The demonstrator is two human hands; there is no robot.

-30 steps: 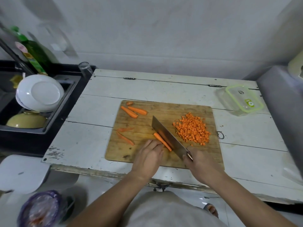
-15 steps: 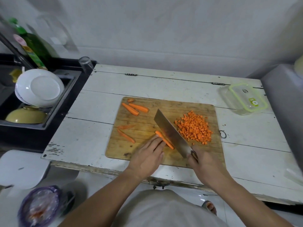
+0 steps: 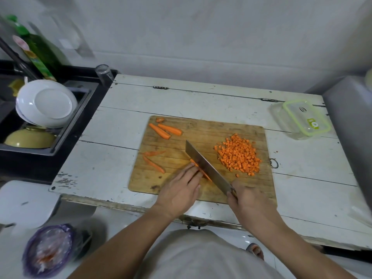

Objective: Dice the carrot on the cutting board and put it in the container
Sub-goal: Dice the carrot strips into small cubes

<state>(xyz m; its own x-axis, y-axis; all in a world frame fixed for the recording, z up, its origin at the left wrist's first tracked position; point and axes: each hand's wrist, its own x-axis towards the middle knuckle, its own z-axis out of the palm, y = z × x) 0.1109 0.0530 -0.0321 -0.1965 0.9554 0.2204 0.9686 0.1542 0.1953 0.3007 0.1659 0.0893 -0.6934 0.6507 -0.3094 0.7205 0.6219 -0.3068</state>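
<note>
On the white wooden table [image 3: 112, 158] lies the wooden cutting board [image 3: 177, 190], with the clear lidded container [image 3: 300, 119] well apart at the far right. A heap of diced carrot [image 3: 238, 156] sits on the board's right side; uncut carrot sticks [image 3: 165, 130] wait at its far left. The right hand [image 3: 246, 200] grips the cleaver [image 3: 207, 170], its blade against the carrot strip [image 3: 202, 171] that the left hand [image 3: 181, 190] pins with flattened fingers. Judged from here, curling those fingertips back from the edge and slicing lengthwise in even strokes would give uniform dice.
</note>
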